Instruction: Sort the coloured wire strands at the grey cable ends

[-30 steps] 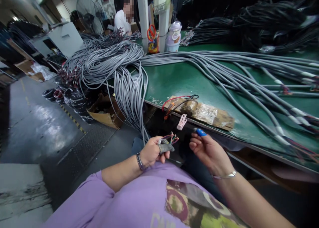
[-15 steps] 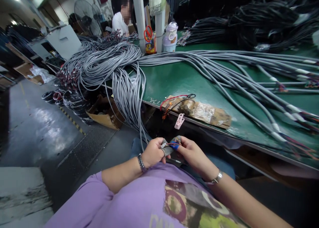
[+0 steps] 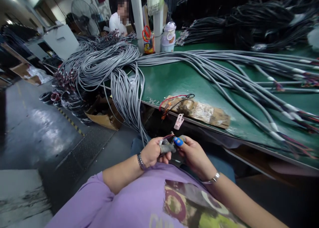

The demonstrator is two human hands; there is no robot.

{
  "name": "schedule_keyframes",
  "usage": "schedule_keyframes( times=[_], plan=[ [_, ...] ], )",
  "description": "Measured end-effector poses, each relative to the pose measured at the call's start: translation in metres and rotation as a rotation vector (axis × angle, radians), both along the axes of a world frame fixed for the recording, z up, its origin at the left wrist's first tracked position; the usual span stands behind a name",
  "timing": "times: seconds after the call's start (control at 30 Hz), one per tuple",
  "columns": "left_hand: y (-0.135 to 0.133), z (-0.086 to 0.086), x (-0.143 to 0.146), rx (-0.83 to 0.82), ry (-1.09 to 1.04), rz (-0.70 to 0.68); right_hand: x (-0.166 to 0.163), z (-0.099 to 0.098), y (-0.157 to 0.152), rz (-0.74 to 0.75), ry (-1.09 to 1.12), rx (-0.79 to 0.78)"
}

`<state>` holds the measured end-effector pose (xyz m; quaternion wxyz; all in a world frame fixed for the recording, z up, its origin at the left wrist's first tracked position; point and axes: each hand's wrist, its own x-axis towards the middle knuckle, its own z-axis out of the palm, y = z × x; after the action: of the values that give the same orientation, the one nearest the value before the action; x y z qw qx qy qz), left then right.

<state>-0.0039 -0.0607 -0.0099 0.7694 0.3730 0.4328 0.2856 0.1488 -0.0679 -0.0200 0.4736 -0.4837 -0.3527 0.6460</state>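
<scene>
Both hands meet low in front of my purple shirt, below the bench edge. My left hand is closed around thin coloured wires, whose ends stick up past its grey-covered thumb and fingers. My right hand is closed in a pinch at the tips of these wires, with a blue cover on its thumb and a grey one on a finger. The exact contact between its fingertips and the wires is partly hidden. Just beyond the hands, a pink clip hangs at the bench edge.
A taped wooden board with red and black leads lies along the green bench. Grey cables are heaped at left and spill over the edge. A cup and red scissors stand by posts. A person sits behind.
The wires between my hands now point upward instead of lying across from hand to hand. My right thumb has turned and shifted slightly up. The view has moved slightly.
</scene>
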Motion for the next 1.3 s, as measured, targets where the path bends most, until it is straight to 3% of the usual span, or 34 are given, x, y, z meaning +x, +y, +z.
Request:
schedule_keyframes(
  times=[0.13, 0.23, 0.4, 0.5, 0.6, 0.7, 0.77, 0.83, 0.93, 1.1, 1.3],
  plan=[
    [0.000, -0.002, 0.000, -0.012, -0.053, 0.236, 0.002, -0.004, -0.001, 0.019, -0.128, 0.132],
    [0.000, -0.003, 0.001, 0.000, -0.058, 0.289, 0.006, -0.003, -0.003, 0.014, -0.290, 0.296],
    [-0.002, -0.003, 0.003, -0.011, 0.020, -0.059, 0.009, 0.007, -0.004, 0.101, -0.460, 0.490],
    [-0.004, 0.000, 0.002, 0.002, 0.038, -0.073, 0.007, 0.005, -0.001, 0.073, -0.421, 0.381],
    [-0.007, 0.005, 0.000, 0.047, -0.005, 0.007, 0.009, -0.004, 0.007, -0.083, -0.223, 0.154],
    [-0.008, 0.009, -0.003, 0.054, -0.019, 0.070, 0.016, -0.009, 0.011, -0.238, -0.023, 0.035],
    [-0.005, 0.009, -0.003, 0.047, 0.004, 0.146, 0.019, -0.005, 0.008, -0.176, 0.003, 0.000],
    [-0.001, 0.008, -0.003, 0.053, 0.032, 0.193, 0.017, 0.003, 0.003, -0.005, -0.048, -0.017],
    [0.002, 0.004, -0.001, 0.073, 0.060, 0.174, 0.010, 0.015, 0.002, 0.171, -0.217, 0.093],
    [0.000, -0.003, 0.001, 0.178, 0.123, 0.131, 0.002, 0.022, 0.015, 0.223, -0.416, 0.201],
    [0.001, -0.002, 0.003, 0.141, 0.084, 0.215, 0.002, 0.017, 0.012, 0.175, -0.241, 0.078]
  ],
)
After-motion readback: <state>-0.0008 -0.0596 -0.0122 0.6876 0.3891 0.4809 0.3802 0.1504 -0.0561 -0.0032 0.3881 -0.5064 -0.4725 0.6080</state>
